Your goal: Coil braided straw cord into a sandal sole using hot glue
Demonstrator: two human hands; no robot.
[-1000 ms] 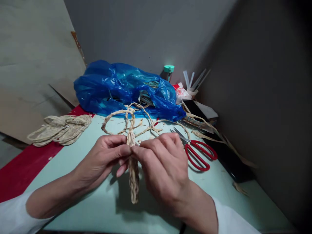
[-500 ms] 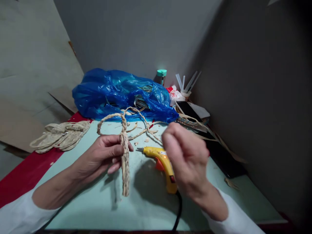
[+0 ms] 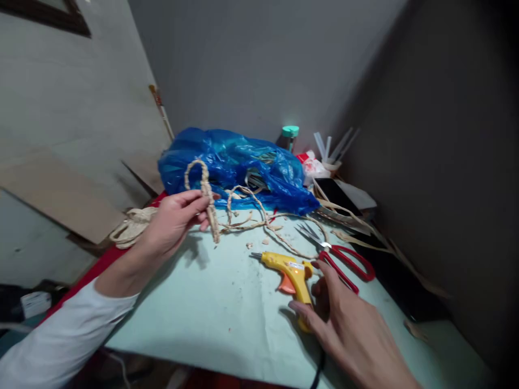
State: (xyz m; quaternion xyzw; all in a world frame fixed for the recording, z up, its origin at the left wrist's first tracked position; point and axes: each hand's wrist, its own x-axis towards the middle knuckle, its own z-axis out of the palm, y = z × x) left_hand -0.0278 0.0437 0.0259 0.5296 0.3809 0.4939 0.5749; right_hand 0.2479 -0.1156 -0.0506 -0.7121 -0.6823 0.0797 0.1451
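My left hand [image 3: 174, 221] is closed on a braided straw cord [image 3: 207, 200], holding it lifted above the pale green table top [image 3: 219, 308], its loop end up against the blue bag. My right hand [image 3: 344, 324] is low at the right, fingers spread, touching the handle of a yellow glue gun [image 3: 290, 270] that lies on the table with its nozzle pointing left. Its black cable runs off the near edge. More loose straw cord [image 3: 259, 216] trails across the table behind the gun.
Red-handled scissors [image 3: 343, 259] lie right of the glue gun. A blue plastic bag [image 3: 239, 167] sits at the back, with a green-capped bottle [image 3: 290, 135], a cup of glue sticks [image 3: 332, 154] and a dark box beside it. A woven straw piece [image 3: 132, 227] lies on the red strip at left.
My left hand has lifted the braid up and leftward. My right hand let go of the braid, swung right, then dropped onto the glue gun's handle. The camera turned right.
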